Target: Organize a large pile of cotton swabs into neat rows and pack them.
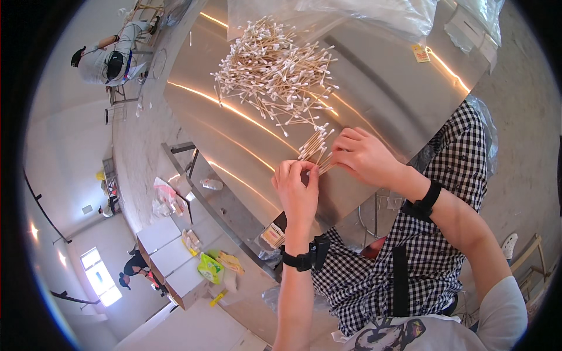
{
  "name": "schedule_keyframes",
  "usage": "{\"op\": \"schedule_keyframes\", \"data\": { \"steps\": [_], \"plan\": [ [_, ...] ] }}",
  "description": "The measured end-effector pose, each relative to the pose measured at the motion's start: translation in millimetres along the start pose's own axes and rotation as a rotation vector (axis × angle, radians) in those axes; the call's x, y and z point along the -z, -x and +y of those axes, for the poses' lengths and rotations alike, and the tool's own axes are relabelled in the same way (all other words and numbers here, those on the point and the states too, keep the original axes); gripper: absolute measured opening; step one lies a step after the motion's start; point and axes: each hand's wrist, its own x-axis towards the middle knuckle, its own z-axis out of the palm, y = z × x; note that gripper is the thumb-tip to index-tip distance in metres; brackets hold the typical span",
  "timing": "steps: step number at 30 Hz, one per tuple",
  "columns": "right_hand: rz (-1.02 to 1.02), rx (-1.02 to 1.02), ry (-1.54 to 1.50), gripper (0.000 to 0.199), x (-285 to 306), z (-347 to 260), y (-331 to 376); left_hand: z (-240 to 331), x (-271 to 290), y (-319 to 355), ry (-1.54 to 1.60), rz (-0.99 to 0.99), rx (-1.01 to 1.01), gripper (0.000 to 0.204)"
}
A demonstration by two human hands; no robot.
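A large loose pile of cotton swabs with wooden sticks and white tips lies on the shiny metal table. Nearer to me, a small bunch of cotton swabs is lined up roughly side by side between my hands. My left hand is closed, thumb and fingers pinching the near ends of the bunch. From the right, my right hand has its fingers curled together against the bunch; its fingertips are partly hidden, with some sticks at them. A filled pack of swabs sits at the table's edge beside my left wrist.
Clear plastic bags cover the table's far edge. A small yellow label lies at the right. Left of the metal table stand white boxes and a green packet. Another person sits at the upper left.
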Motion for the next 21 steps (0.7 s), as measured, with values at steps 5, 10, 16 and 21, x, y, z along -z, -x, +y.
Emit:
{"op": "schedule_keyframes", "data": {
  "steps": [5,10,16,21],
  "plan": [
    [0.05,-0.057,-0.021,0.011,3.1,0.8,-2.5,2.2,3.1,-2.5,0.026,0.038,0.004,0.009],
    [0.075,-0.095,-0.022,0.011,3.6,4.6,-3.6,2.5,8.1,3.7,0.102,0.038,0.093,0.009],
    [0.112,-0.105,0.02,0.011,0.2,3.2,-6.7,18.4,7.3,30.0,0.006,-0.047,-0.018,0.009],
    [0.196,-0.148,-0.073,0.013,7.4,7.3,-9.3,20.7,-3.0,28.7,-0.019,-0.058,-0.038,0.01]
  ]
}}
